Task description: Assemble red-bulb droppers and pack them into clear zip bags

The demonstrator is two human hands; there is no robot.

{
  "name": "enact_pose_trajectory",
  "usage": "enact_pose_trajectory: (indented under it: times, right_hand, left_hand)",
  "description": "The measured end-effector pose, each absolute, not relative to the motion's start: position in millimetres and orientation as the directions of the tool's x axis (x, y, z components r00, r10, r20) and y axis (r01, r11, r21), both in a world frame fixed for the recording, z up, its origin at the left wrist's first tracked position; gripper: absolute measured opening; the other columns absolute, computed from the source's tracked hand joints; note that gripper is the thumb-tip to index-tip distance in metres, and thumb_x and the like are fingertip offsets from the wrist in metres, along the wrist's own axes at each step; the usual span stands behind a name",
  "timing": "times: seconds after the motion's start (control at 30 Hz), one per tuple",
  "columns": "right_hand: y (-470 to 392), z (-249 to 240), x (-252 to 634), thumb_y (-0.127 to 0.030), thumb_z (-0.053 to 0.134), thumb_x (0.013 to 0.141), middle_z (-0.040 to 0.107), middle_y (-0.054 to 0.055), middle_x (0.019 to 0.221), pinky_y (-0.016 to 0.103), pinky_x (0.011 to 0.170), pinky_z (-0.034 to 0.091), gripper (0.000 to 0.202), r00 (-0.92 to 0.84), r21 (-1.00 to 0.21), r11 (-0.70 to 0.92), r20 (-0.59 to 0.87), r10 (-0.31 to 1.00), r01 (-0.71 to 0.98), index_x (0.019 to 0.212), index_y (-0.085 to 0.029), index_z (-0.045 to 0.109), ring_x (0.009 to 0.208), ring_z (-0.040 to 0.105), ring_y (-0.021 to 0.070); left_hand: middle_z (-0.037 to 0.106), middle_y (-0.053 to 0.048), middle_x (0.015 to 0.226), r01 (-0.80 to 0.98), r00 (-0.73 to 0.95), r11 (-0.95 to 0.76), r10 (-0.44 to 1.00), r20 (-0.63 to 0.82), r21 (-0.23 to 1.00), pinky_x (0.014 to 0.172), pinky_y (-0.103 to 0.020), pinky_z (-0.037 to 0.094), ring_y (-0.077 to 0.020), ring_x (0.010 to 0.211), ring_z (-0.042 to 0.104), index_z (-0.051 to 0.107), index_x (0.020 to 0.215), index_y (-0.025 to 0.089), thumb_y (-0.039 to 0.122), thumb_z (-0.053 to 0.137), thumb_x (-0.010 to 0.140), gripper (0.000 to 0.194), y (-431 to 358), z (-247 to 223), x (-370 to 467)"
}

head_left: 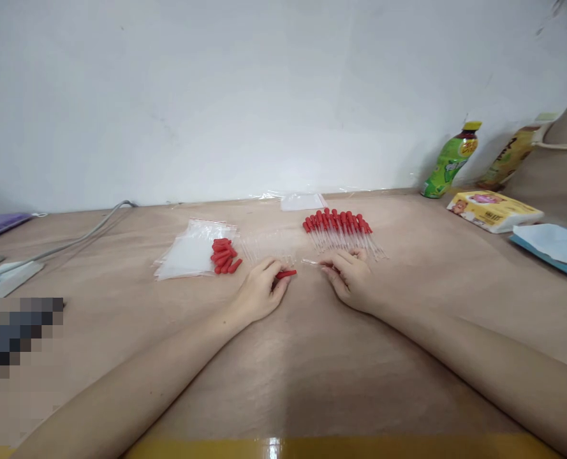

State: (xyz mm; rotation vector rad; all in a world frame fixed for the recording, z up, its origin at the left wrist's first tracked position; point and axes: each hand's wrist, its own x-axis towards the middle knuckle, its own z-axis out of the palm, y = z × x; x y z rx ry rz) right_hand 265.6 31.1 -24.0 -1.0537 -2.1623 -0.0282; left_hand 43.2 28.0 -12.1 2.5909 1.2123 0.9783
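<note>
My left hand (265,288) is closed on a red rubber bulb (287,274), whose end points right. Facing it, my right hand (353,278) pinches a thin clear tube (309,261) that points left. The two held pieces are apart. Behind my left hand lies a row of clear tubes (264,245). A pile of loose red bulbs (222,255) rests at the right edge of some clear plastic bags (192,248). Beyond my right hand, several tubes with red bulbs on them (338,223) lie side by side, bulbs toward the wall.
At the right are a green bottle (450,162), a yellow tissue pack (493,210), a blue-and-white packet (551,245) and a brown bag (551,172). A grey cable (87,236) and a purple item (3,224) lie left. A white packet (303,202) lies by the wall.
</note>
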Motion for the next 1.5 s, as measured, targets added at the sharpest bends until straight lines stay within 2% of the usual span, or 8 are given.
enact_pose_trajectory:
  times: [0.13,0.37,0.77,0.93,1.2,1.5]
  right_hand:
    - [31.3,-23.5,266.0,-0.023,0.038,0.088,0.062,0.003,0.084,0.033,0.084,0.024,0.017,-0.448,-0.257,0.686,0.595,0.667,0.681,0.089,-0.019,0.054,0.073,0.053,0.0131]
    - [30.3,-19.6,262.5,-0.022,0.037,0.088,0.062,0.002,0.082,0.033,0.084,0.023,0.017,-0.514,-0.225,0.715,0.559,0.651,0.662,0.087,-0.018,0.054,0.074,0.053,0.0129]
    - [32.2,-17.6,261.5,-0.021,0.037,0.088,0.060,0.001,0.075,0.033,0.081,0.024,0.022,-0.557,-0.278,0.743,0.517,0.650,0.609,0.089,-0.018,0.059,0.072,0.051,0.0127]
    - [34.2,-19.4,263.3,-0.020,0.042,0.087,0.062,0.001,0.079,0.034,0.082,0.024,0.019,-0.571,-0.298,0.772,0.536,0.622,0.561,0.090,-0.020,0.061,0.072,0.052,0.0120]
    - [35.6,-21.8,262.8,-0.017,0.045,0.084,0.063,0.001,0.078,0.033,0.079,0.023,0.017,-0.548,-0.248,0.773,0.582,0.601,0.584,0.088,-0.019,0.061,0.071,0.053,0.0124]
    - [33.0,-18.8,262.0,-0.018,0.044,0.084,0.064,0.001,0.078,0.032,0.075,0.022,0.019,-0.577,-0.203,0.770,0.555,0.600,0.605,0.087,-0.019,0.063,0.067,0.051,0.0113]
  left_hand:
    - [0.059,-0.003,0.078,0.663,0.444,-0.656,0.733,0.515,0.361,0.067,-0.028,0.045,-0.0148,0.073,0.054,0.056,0.087,0.017,0.016,0.048,0.083,0.009,29.8,-12.3,41.4]
    - [0.061,-0.001,0.077,0.661,0.443,-0.668,0.714,0.542,0.341,0.068,-0.026,0.045,-0.0142,0.072,0.056,0.056,0.089,0.017,0.015,0.051,0.082,0.009,31.4,-12.8,41.5]
    - [0.066,-0.002,0.087,0.541,0.495,-0.730,0.677,0.544,0.417,0.070,-0.024,0.048,-0.0132,0.077,0.062,0.060,0.095,0.019,0.022,0.052,0.085,0.013,31.0,-11.1,37.9]
    - [0.067,-0.002,0.088,0.484,0.536,-0.751,0.661,0.525,0.449,0.071,-0.023,0.048,-0.0130,0.079,0.062,0.062,0.093,0.018,0.022,0.051,0.086,0.014,31.6,-13.2,34.6]
    - [0.068,-0.003,0.086,0.484,0.560,-0.741,0.671,0.485,0.466,0.070,-0.024,0.049,-0.0136,0.077,0.063,0.064,0.093,0.018,0.024,0.051,0.086,0.016,32.7,-12.8,34.0]
    - [0.069,-0.003,0.086,0.482,0.577,-0.740,0.671,0.465,0.470,0.069,-0.023,0.049,-0.0135,0.077,0.063,0.064,0.091,0.017,0.022,0.050,0.086,0.016,32.1,-9.7,35.4]
